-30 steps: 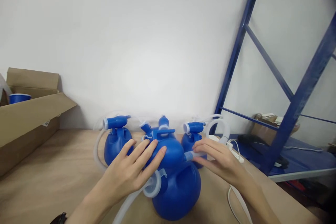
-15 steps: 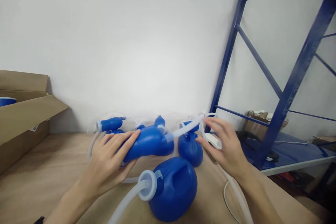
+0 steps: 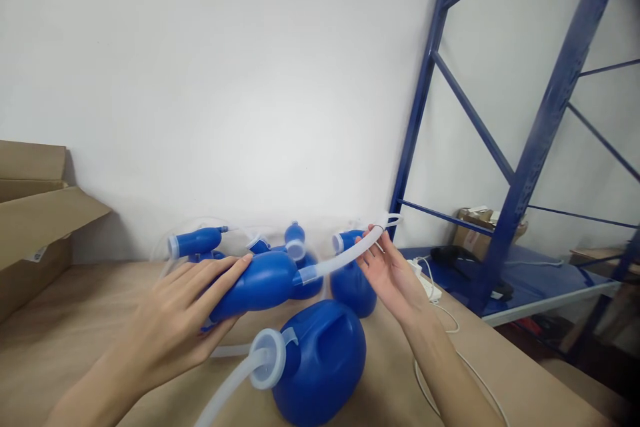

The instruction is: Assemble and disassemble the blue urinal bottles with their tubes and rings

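My left hand (image 3: 187, 310) is wrapped around a smooth blue plastic bottle-shaped piece (image 3: 260, 283), held tilted above the table. A translucent flexible tube (image 3: 345, 259) runs from its narrow right end, curving up to the right. Palm up, my right hand (image 3: 390, 273) has its fingers behind that tube and its thumb near the tube's far part. Below stands a larger blue jug (image 3: 325, 363) with a moulded handle, a translucent cap (image 3: 269, 358) and another tube (image 3: 227, 390) coming out of the cap. The left fingertips are partly hidden under the piece.
More blue bottles stand along the wall, including one jug (image 3: 354, 290) behind my right hand and a small bottle (image 3: 197, 241) at left. A cardboard box (image 3: 50, 220) is at far left. At right are a power strip (image 3: 425, 280), cables and a blue metal shelf (image 3: 530, 147).
My right hand has turned palm up and come against the tube, its fingers now behind it. The blue piece has rotated slightly in my left hand. The view has shifted a little right.
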Available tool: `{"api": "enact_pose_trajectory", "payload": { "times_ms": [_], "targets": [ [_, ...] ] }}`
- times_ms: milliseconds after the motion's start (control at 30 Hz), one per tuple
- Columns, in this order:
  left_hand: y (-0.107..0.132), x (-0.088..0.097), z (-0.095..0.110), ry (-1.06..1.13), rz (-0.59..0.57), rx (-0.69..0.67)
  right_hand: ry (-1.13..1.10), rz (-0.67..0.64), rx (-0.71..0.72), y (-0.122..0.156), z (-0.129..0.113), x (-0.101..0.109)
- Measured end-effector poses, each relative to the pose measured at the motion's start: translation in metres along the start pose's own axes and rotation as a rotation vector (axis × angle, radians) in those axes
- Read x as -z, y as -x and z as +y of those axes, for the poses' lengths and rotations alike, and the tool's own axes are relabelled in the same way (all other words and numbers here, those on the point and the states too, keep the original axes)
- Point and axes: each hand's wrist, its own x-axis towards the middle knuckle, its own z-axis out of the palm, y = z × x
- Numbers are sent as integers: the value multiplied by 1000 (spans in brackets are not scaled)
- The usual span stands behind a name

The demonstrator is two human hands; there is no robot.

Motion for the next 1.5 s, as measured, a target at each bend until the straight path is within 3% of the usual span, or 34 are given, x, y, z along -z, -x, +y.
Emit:
{"api": "enact_pose_trajectory", "payload": {
  "times_ms": [100, 300, 467, 667, 900, 1233, 1500],
  "targets": [
    [1, 1, 1, 11, -5, 31, -23, -8, -10, 9, 0, -10],
    [-4, 3, 13, 17, -33, 66, 239, -237, -168, 43, 8, -42],
    [-6, 5, 23, 66, -42, 70, 196, -254, -187, 56, 16, -59],
    [0, 2, 23, 167, -79, 164, 137, -375, -200, 52, 18, -54],
    [0, 5, 22, 168, -104, 185, 45, -350, -207, 53, 28, -54],
    [-10, 13, 23, -21, -59, 25, 54, -321, -197, 57, 31, -56],
    [-7, 9, 25, -150, 8, -45, 109, -295, -250, 57, 29, -54]
  ]
}}
